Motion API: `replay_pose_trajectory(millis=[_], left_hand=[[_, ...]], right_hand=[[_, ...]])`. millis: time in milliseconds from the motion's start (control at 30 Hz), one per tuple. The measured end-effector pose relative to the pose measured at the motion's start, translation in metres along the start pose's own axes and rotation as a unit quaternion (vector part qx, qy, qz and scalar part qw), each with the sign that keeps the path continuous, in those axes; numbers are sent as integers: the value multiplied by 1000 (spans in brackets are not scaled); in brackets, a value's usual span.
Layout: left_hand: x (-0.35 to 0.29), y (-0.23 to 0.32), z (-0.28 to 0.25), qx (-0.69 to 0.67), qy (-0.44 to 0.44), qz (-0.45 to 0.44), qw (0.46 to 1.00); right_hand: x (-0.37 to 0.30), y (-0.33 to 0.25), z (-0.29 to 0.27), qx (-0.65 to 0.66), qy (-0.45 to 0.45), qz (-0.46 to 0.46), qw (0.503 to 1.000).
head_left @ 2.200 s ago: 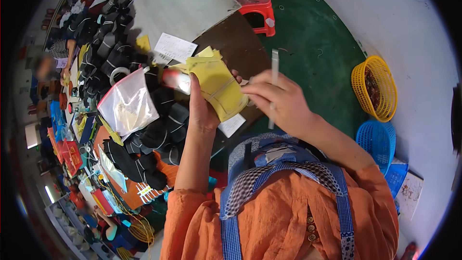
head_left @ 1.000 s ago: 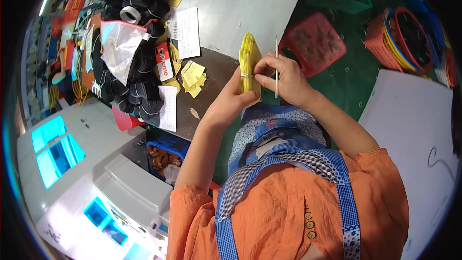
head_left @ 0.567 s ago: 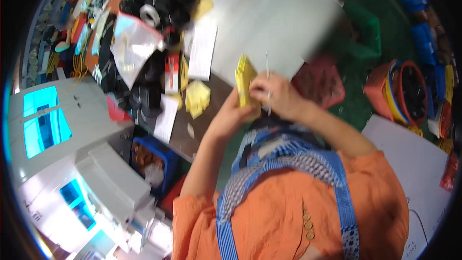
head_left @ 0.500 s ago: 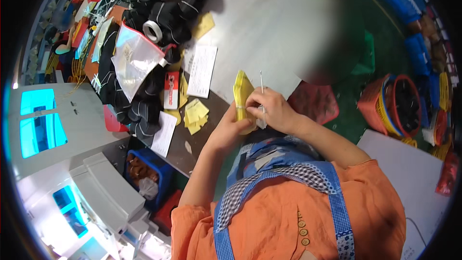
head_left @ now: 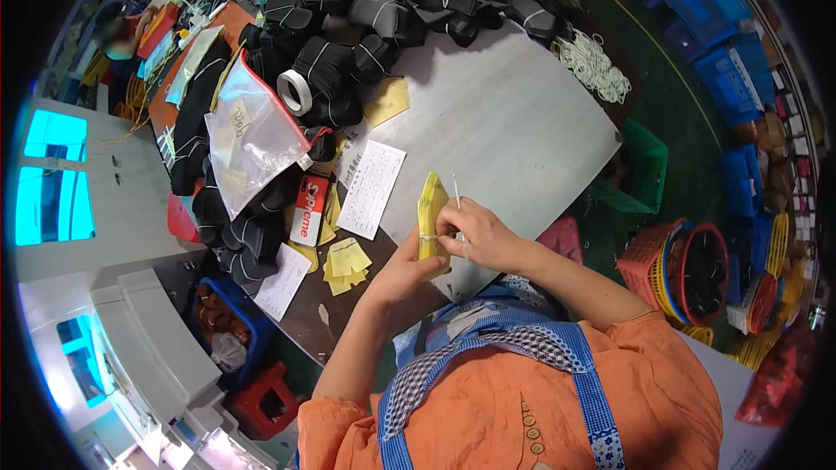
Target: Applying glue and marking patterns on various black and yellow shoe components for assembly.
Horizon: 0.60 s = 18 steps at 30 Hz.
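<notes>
My left hand (head_left: 402, 273) is closed round the lower part of a bundle of yellow pieces (head_left: 431, 200), which stands upright with a thin pale band about its middle. My right hand (head_left: 484, 237) presses its fingertips to the bundle's right side near that band. A thin white stick (head_left: 456, 188), perhaps a pen, juts up from between the right fingers. Several loose yellow slips (head_left: 347, 263) lie on the table left of my hands, beside a white printed sheet (head_left: 372, 189). The back of the bundle is hidden.
A pale tabletop (head_left: 496, 113) spreads beyond my hands. Banded black bundles (head_left: 326, 65) crowd its far and left sides, with a roll of white tape (head_left: 294, 92) and a clear pouch (head_left: 252, 135). White bands (head_left: 592, 65) lie at the far corner. Baskets (head_left: 649, 265) stand to the right.
The view has shifted, bringing the table's far right corner and the white bands into sight. A blurred grey shape over the table is gone. Both hands stay on the yellow bundle.
</notes>
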State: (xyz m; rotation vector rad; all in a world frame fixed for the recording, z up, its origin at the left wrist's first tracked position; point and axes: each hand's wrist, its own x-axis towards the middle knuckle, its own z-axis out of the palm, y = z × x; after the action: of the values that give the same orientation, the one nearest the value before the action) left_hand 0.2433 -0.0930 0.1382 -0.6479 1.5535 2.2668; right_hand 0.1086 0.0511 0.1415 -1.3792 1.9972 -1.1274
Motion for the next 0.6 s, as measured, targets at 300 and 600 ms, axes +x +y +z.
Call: replay_pose_trajectory(millis=[300,600], left_hand=[[37,4,6,-148,97,31,984],[168,11,26,-223,104,-7,969]], right_hand=[[46,52,-16,42,-92,-36,994],[89,157,-112,170,-167,132,962]])
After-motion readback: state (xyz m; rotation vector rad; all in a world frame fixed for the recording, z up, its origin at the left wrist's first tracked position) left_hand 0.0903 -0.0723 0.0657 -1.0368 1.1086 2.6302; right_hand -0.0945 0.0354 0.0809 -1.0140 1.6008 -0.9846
